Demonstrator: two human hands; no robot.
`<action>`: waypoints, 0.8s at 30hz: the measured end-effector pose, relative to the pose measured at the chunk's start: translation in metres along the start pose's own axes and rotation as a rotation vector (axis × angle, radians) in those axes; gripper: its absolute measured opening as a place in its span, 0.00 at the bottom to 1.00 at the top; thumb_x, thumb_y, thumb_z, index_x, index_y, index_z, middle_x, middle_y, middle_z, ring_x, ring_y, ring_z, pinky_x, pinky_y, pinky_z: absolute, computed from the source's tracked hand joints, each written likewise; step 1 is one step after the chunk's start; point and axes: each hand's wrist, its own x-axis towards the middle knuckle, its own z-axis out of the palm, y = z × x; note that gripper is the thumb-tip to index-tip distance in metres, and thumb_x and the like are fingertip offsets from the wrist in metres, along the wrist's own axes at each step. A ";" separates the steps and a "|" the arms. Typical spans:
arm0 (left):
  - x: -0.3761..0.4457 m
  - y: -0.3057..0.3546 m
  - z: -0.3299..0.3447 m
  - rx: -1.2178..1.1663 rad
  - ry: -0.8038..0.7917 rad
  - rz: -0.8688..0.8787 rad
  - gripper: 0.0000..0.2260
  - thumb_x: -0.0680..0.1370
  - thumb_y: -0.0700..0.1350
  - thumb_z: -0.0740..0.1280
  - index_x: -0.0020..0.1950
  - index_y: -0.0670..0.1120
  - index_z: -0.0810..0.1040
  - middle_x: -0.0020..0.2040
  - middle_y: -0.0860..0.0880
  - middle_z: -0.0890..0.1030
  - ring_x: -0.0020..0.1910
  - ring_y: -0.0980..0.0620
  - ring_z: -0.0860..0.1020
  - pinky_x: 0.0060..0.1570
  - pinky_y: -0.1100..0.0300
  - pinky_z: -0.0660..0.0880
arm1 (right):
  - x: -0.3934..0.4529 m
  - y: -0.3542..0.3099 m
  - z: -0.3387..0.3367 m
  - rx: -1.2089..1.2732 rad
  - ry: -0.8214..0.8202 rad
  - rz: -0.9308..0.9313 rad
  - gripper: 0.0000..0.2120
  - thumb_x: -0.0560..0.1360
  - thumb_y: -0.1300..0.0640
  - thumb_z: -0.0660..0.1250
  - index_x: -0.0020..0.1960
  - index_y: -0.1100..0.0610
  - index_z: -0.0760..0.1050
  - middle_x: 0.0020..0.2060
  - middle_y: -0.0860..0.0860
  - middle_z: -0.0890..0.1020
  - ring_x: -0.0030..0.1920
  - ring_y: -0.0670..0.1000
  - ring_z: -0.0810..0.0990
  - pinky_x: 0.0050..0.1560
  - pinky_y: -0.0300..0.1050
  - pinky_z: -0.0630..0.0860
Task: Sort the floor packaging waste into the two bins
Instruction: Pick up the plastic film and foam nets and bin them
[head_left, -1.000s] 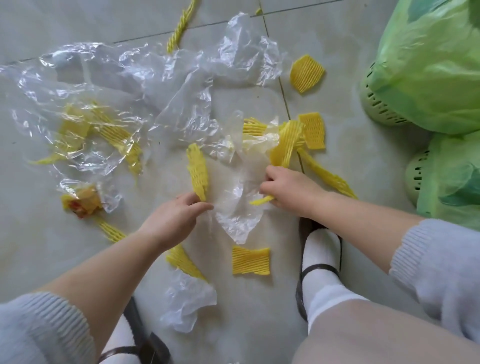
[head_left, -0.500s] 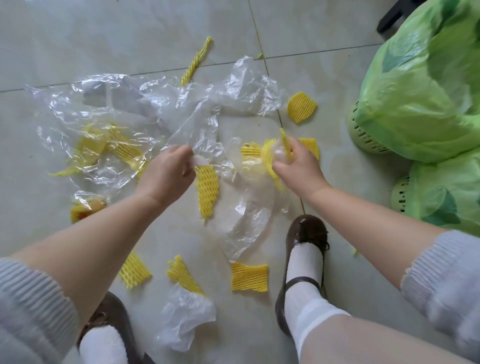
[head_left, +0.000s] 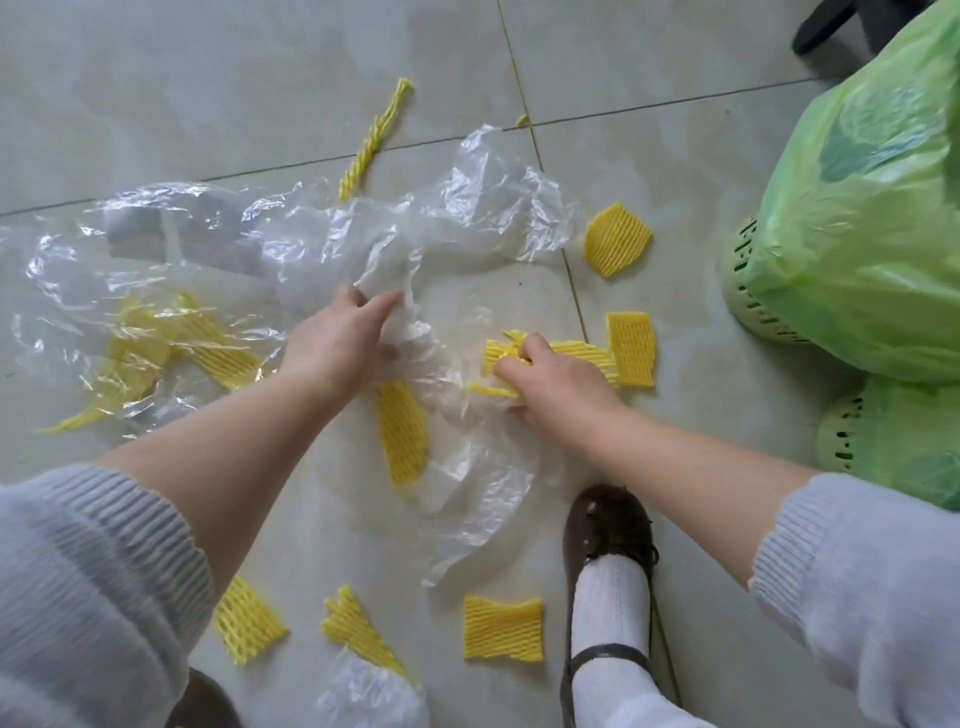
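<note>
On tile, L hand (head_left: 340, 345) grips crinkly film (head_left: 415, 244), R hand (head_left: 558, 382) foam mesh (head_left: 587, 353).

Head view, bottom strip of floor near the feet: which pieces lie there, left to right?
Yellow foam net piece → frayed yellow net strip → flat yellow net rectangle → brown shoe with white sock.

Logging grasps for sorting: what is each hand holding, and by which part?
Left hand grips crumpled clear plastic film mid-sheet; right hand grips yellow foam net strips at their left ends.
</note>
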 end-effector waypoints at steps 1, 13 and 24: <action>0.002 -0.001 0.000 -0.017 0.022 0.005 0.21 0.74 0.51 0.67 0.66 0.57 0.68 0.59 0.45 0.72 0.52 0.38 0.76 0.45 0.51 0.72 | 0.002 0.001 0.000 -0.004 0.003 0.008 0.14 0.74 0.57 0.64 0.59 0.55 0.68 0.58 0.58 0.67 0.47 0.63 0.77 0.37 0.48 0.67; 0.005 -0.005 -0.015 -0.145 0.301 0.122 0.07 0.71 0.33 0.63 0.47 0.38 0.75 0.56 0.39 0.75 0.48 0.35 0.76 0.42 0.50 0.72 | -0.003 0.030 -0.014 0.615 0.439 0.318 0.08 0.68 0.60 0.71 0.37 0.65 0.77 0.48 0.59 0.74 0.48 0.56 0.76 0.44 0.38 0.65; 0.018 -0.007 -0.078 -0.326 0.479 -0.016 0.14 0.75 0.47 0.58 0.56 0.43 0.74 0.54 0.41 0.77 0.54 0.41 0.74 0.47 0.53 0.68 | 0.026 0.041 -0.082 0.781 0.590 0.358 0.11 0.70 0.57 0.60 0.45 0.59 0.78 0.42 0.55 0.82 0.45 0.59 0.76 0.46 0.49 0.74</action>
